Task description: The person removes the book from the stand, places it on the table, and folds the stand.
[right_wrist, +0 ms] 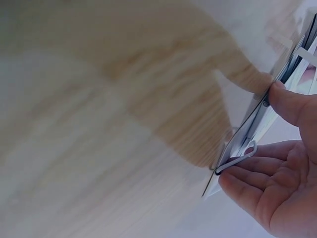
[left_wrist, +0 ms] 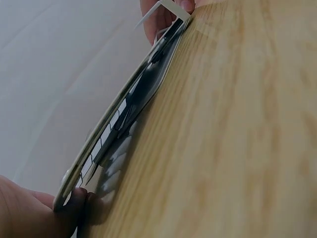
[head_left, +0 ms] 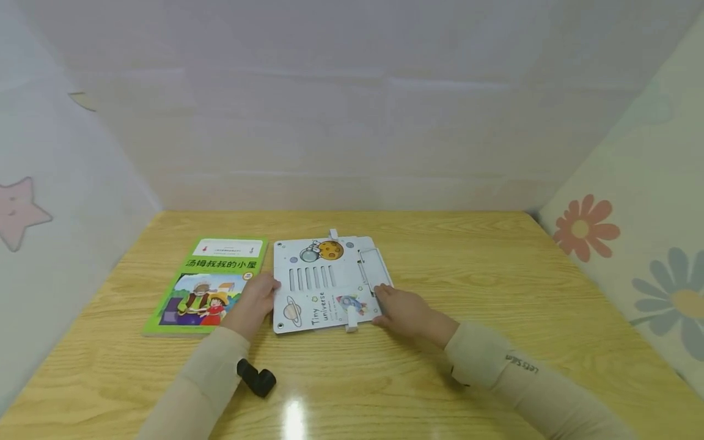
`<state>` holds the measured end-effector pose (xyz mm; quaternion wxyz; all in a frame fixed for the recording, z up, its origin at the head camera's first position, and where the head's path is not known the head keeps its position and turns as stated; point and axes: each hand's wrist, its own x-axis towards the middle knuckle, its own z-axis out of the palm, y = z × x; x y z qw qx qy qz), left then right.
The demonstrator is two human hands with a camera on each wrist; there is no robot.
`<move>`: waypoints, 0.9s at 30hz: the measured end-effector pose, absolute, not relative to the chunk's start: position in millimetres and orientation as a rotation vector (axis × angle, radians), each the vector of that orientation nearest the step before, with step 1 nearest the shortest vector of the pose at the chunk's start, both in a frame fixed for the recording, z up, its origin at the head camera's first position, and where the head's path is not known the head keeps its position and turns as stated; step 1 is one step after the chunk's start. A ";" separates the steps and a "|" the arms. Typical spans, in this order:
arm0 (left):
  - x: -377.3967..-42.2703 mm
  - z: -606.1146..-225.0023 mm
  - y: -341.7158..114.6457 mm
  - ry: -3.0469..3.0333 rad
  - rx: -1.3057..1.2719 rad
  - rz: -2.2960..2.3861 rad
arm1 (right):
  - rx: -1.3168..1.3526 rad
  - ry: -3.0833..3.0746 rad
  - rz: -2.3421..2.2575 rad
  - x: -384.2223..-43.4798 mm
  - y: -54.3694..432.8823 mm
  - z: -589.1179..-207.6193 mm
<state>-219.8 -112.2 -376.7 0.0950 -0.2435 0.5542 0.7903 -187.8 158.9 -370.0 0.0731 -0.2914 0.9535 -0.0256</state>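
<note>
A white folding book stand (head_left: 352, 269) printed with planets, a rocket and "Tiny universe" lies nearly flat in the middle of the table. My left hand (head_left: 255, 304) pinches its left edge, thumb on one face and fingers on the other. At the right edge, my right hand (head_left: 408, 313) grips the stand near a wire support (right_wrist: 242, 161), fingers against the wire. White page clips stick out from it, one clip (head_left: 333, 233) at the far edge and another (head_left: 351, 320) at the near edge. The left wrist view catches the stand (left_wrist: 111, 116) edge-on, tilted above the wood.
Left of the stand lies a green picture book (head_left: 206, 281) with Chinese lettering, partly behind my left hand. The wooden table (head_left: 473, 256) ends at a pale backdrop, with decorated side walls. A black device (head_left: 256, 377) is strapped at my left wrist.
</note>
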 end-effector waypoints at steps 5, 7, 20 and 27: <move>-224.5 -376.7 -113.0 1.655 -0.708 2.314 | -0.842 2.874 -0.076 -182.5 154.3 -366.3; -226.3 -376.7 -113.3 1.667 -0.698 2.301 | -0.839 2.882 -0.080 -180.4 153.1 -364.9; -233.9 -379.2 -111.8 1.720 -0.650 2.253 | -0.807 2.896 -0.056 -175.3 152.2 -362.1; -234.0 -381.7 -112.3 1.714 -0.636 2.263 | -0.803 2.899 -0.076 -175.5 152.4 -365.0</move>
